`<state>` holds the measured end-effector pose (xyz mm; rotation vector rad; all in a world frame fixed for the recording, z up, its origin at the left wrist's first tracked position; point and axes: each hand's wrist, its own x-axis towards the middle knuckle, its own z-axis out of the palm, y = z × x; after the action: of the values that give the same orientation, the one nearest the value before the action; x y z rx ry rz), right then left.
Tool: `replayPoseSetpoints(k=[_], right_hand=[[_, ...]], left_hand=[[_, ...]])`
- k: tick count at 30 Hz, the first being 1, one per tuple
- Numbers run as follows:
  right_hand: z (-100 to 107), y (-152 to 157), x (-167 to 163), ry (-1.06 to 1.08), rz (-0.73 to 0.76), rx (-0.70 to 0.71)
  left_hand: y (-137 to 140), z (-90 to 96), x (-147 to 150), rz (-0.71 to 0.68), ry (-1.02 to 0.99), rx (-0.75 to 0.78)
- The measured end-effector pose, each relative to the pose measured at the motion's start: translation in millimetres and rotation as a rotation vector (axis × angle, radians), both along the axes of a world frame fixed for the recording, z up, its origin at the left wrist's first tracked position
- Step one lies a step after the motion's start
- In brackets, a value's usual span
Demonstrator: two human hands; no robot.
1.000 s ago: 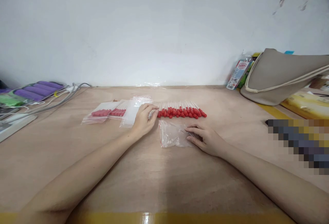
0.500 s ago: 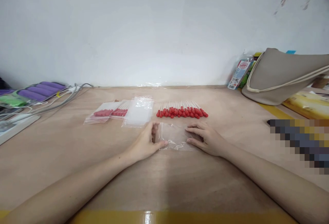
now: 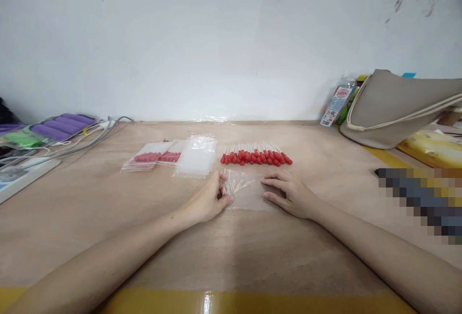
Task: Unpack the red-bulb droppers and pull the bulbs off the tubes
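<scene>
A clear plastic zip bag (image 3: pixel 247 194) lies flat on the table between my hands, its zip end to the left. My left hand (image 3: pixel 211 198) is at that end, with curled fingers by the edge and the thumb at the near corner. On the bag's right part rests my right hand (image 3: pixel 292 194), thumb and fingers apart. Just beyond the bag is a row of red-tipped white sticks (image 3: pixel 256 157), their tips toward me. Left of the row lies a stack of clear zip bags (image 3: pixel 196 157). Beside it are filled bags (image 3: pixel 146 157) with red-tipped sticks inside.
Purple rolls in plastic (image 3: pixel 59 129), cables (image 3: pixel 104 133) and a white power strip (image 3: pixel 31 177) lie at the left. At the right stand a bottle (image 3: pixel 337 105) and a grey drawstring bag (image 3: pixel 400 107), near a yellow packet (image 3: pixel 429 148). A blurred-out dark object lies below them.
My left hand has shifted slightly left at the zip end, its thumb drawn back toward the edge. The bag now lies flatter. My right hand has hardly moved.
</scene>
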<state>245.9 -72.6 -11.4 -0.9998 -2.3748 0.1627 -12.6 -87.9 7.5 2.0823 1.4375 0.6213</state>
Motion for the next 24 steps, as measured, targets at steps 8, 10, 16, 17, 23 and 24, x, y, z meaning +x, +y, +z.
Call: replayPoseSetpoints(k=[8, 10, 16, 17, 23, 24], right_hand=[[0.5, -1.3, -0.6, 0.021, -0.017, 0.010], [0.4, -1.1, -0.8, 0.021, -0.016, 0.013], [0.5, -0.6, -0.7, 0.014, -0.009, -0.008], [0.5, -0.5, -0.5, 0.015, -0.008, -0.005], [0.7, -0.3, -0.7, 0.016, -0.004, -0.005], [0.9, -0.3, -0.8, 0.015, -0.004, -0.010]], left_hand=[[57.6, 54.0, -64.5, 0.052, 0.328, 0.209], [77.9, 68.8, -84.0, 0.157, 0.437, 0.285], [107.8, 65.4, -95.1, 0.291, 0.472, 0.261], [110.0, 62.1, -97.6, 0.313, 0.466, 0.277], [121.8, 53.7, -161.5, 0.745, 0.481, 0.213], [122.7, 53.8, -175.0, 0.737, 0.476, 0.194]])
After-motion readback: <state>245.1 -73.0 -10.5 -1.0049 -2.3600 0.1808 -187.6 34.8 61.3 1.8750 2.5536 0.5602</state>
